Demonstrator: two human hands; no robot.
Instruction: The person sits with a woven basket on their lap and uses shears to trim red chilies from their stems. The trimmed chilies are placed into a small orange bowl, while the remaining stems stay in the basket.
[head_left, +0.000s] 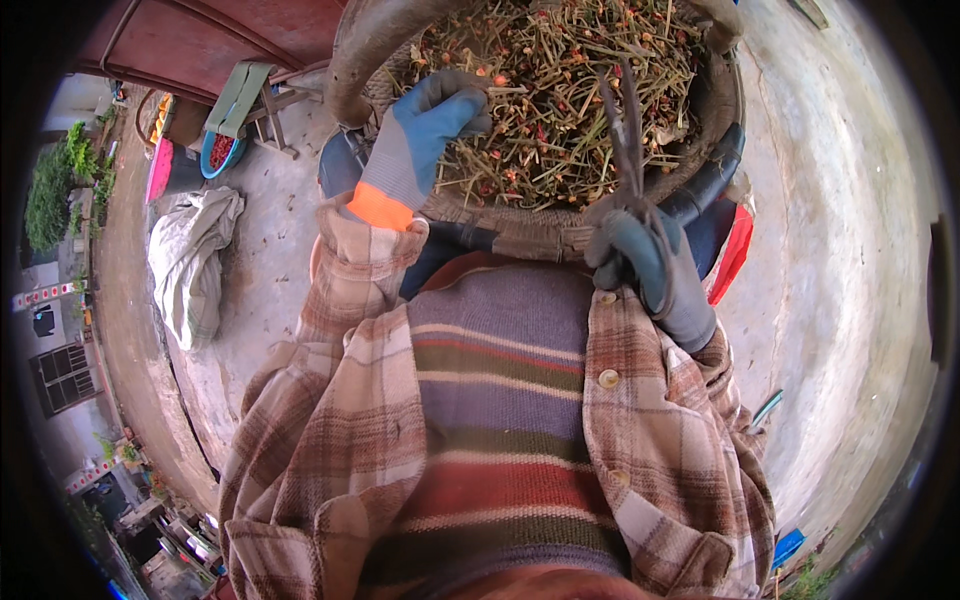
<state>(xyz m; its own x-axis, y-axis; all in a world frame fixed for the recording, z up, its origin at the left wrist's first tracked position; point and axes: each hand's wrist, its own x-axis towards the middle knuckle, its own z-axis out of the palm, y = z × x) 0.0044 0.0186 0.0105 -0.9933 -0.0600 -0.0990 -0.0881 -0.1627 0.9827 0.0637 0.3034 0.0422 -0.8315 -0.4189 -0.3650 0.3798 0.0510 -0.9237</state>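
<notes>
A woven basket (540, 236) with a thick curved handle (360, 60) rests before me at lap height. It is heaped with cut stalks (540, 150) that carry small orange and red bits, likely pepper stems. My left hand (442, 112), in a blue-and-grey glove with an orange cuff, is over the left of the heap. Its thumb and finger pinch a pale stalk (510, 90). My right hand (652, 262), gloved too, grips dark metal scissors (628, 150) at the basket's near right rim. Their narrow blades point away over the heap, slightly apart.
To the left, a green-topped bench (240, 97) stands near a blue basin (238, 159) of red produce and a pink-rimmed tub (159, 172). A crumpled white sack (195, 262) lies on the concrete floor (274, 232). Something red (731, 251) sits beside the basket's right side.
</notes>
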